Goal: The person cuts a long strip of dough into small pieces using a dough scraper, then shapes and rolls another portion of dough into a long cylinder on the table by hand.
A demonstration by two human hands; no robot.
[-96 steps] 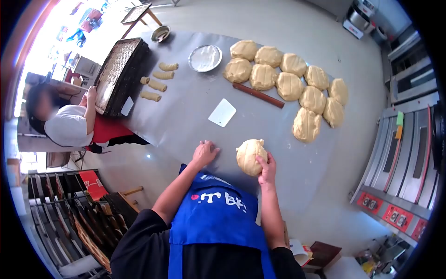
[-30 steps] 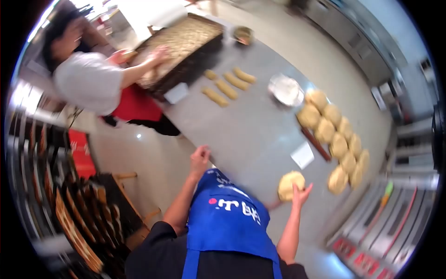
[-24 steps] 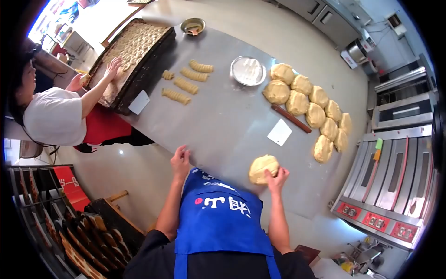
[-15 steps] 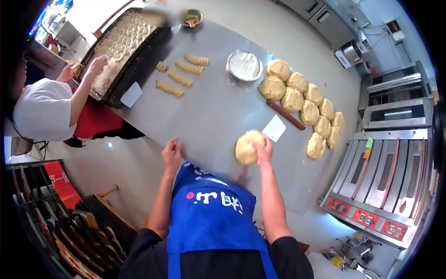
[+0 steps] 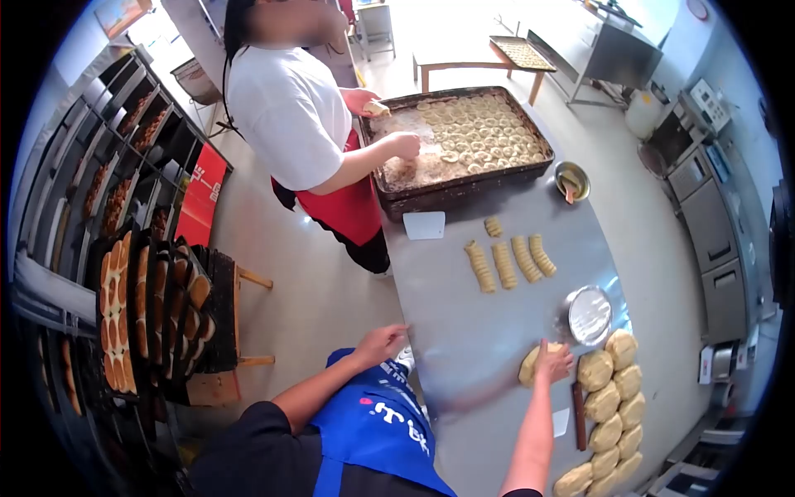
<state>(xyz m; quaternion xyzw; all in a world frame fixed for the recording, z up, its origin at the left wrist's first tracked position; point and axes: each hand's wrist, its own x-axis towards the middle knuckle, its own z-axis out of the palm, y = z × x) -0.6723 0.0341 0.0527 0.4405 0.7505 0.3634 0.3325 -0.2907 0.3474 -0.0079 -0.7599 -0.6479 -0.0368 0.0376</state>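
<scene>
My right hand (image 5: 555, 363) grips a round piece of pale dough (image 5: 528, 369) on the steel table, fingers over its right side and hiding part of it. Close to that hand are a brown wooden rolling pin (image 5: 579, 416), a white scraper (image 5: 561, 422) and a round metal bowl with white contents (image 5: 589, 315). Several dough rounds (image 5: 603, 404) lie in rows beside the pin. My left hand (image 5: 384, 344) hovers by the table's near edge, holding nothing, its fingers loosely bent and slightly apart.
Sliced dough rolls (image 5: 504, 265) lie on the steel table (image 5: 464, 364). Across it, a co-worker (image 5: 290, 124) handles small pieces at a large tray (image 5: 472, 137). A second white scraper (image 5: 424, 225) and a small bowl (image 5: 571, 180) are near the tray. Baked-bread trays (image 5: 153, 315) stand left.
My view has swung left, bringing the co-worker and bread racks further into sight. My right hand keeps hold of the dough, which now lies nearer the metal bowl. My left hand remains empty.
</scene>
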